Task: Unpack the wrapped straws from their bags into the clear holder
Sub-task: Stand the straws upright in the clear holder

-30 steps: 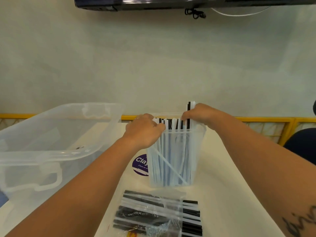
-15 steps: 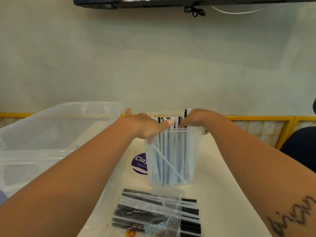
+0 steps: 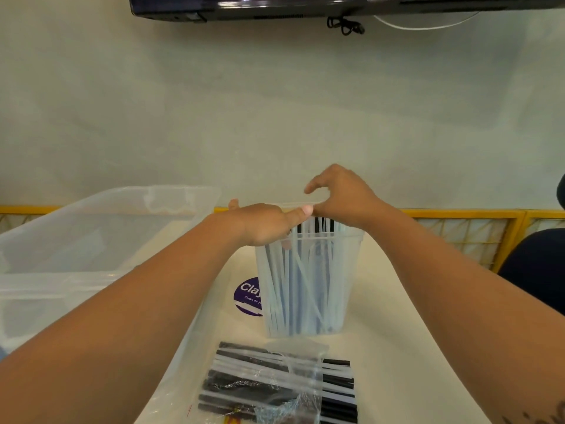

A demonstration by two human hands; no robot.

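The clear holder (image 3: 342, 286) stands upright on the white table, packed with several wrapped straws (image 3: 293, 270), white and black. My left hand (image 3: 263, 223) lies palm down over the holder's left rim, its thumb stretched right across the straw tops. My right hand (image 3: 342, 194) hovers just above the right side of the rim, fingers loosely curled and holding nothing. Nearer to me lies an opened clear bag (image 3: 275, 384) with black and white wrapped straws in it, some sticking out on the right.
A large clear storage bin (image 3: 91, 228) sits to the left, partly under my left forearm. A purple round sticker (image 3: 246, 296) is on the table beside the holder. A yellow rail (image 3: 458, 214) runs behind, and a dark chair (image 3: 538, 264) is at right.
My right hand let go of the straw tops and rose above the rim. My left hand flattened and slid right, with its thumb now over the straws.
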